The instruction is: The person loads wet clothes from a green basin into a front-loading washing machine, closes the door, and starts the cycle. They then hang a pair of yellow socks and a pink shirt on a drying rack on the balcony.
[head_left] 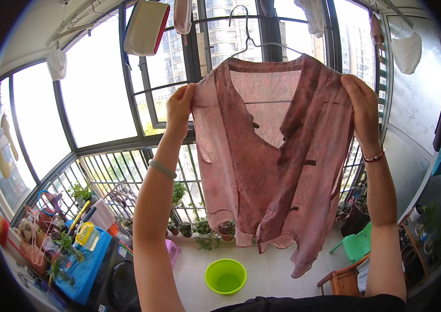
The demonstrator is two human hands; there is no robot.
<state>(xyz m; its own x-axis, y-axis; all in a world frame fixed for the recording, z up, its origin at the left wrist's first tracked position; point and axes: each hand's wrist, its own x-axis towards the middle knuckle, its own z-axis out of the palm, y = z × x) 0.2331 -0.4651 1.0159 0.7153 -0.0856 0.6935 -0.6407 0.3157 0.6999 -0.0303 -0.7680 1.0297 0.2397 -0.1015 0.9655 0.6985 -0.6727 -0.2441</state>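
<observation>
A sheer dusty-pink blouse [272, 171] with dark toggle-like fastenings hangs in front of me on a wire hanger [248, 39]. The hanger's hook rises above the collar, and its lower bar shows through the cloth. My left hand [180, 106] pinches the blouse at its left shoulder edge. At the opposite shoulder edge my right hand [362, 109] grips the cloth, thumb in front. Both arms are raised and stretch the garment out sideways. Its lower hem falls loose and uneven. A pale bangle circles my left wrist, and a thin bracelet circles my right.
Below stands a lime-green basin [225, 276] on the tiled floor. A blue-topped surface [82, 275] with bottles and plants is at left. A green chair [355, 243] and wooden seat [342, 281] are at right. Laundry, including a white garment [406, 53], hangs overhead before barred windows.
</observation>
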